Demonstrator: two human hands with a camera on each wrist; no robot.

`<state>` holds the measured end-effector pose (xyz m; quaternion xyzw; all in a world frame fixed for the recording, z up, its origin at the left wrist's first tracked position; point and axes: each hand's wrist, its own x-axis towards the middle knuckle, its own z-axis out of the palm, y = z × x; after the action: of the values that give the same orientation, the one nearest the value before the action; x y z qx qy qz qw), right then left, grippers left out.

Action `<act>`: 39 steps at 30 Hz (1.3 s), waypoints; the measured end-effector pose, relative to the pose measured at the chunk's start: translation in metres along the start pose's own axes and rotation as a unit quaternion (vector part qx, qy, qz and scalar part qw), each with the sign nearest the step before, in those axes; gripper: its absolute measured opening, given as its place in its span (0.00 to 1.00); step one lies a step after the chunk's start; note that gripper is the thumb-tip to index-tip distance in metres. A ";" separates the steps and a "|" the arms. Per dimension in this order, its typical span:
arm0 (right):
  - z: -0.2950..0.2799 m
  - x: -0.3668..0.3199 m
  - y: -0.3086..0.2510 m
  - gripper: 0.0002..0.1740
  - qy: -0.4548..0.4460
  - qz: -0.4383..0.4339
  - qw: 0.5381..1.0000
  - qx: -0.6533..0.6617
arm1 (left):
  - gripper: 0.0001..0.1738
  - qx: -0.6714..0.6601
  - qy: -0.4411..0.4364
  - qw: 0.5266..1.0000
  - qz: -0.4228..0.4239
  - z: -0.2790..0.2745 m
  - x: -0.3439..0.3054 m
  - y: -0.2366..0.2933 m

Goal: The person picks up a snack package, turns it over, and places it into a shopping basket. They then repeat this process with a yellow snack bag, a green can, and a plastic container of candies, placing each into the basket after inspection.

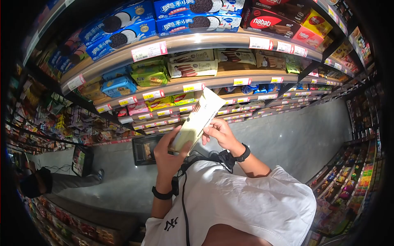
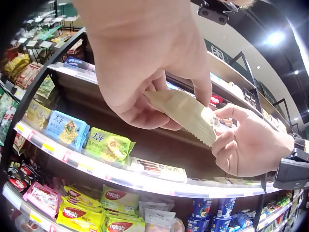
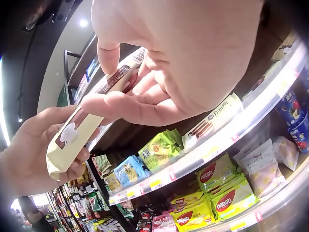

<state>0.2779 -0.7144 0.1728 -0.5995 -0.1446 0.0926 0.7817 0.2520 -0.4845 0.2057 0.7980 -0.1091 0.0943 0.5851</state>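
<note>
Head view: a long cream snack packet is held up in both hands before the biscuit shelves.
The left hand has its fingers curled round the packet's lower end. The right hand pinches it farther up between thumb and fingertips. The packet is tilted and apart from the shelves. A good hold here probably means light pressure at both ends, so the wrapper lies flat and the contents go uncrushed, with thumbs off the print.

Curved shelves carry blue biscuit boxes at the left, red wafer boxes at the right, green packets and cream packs beneath, with a basket on the grey floor.
</note>
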 end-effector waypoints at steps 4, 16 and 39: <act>0.003 0.001 -0.001 0.14 -0.006 0.000 1.000 0.007 | 0.29 -0.006 0.011 1.000 0.019 -0.004 -0.001 0.001; 0.025 0.008 -0.003 0.31 -0.037 0.007 0.998 0.045 | 0.27 0.061 0.056 0.988 0.129 -0.015 -0.003 0.007; 0.074 0.027 0.029 0.29 -0.108 0.065 0.991 0.050 | 0.26 0.112 0.146 0.970 0.157 -0.074 -0.024 -0.002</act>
<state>0.2788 -0.6304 0.1656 -0.5544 -0.1841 0.2138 0.7829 0.2280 -0.4117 0.2187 0.8088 -0.1353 0.3119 0.4798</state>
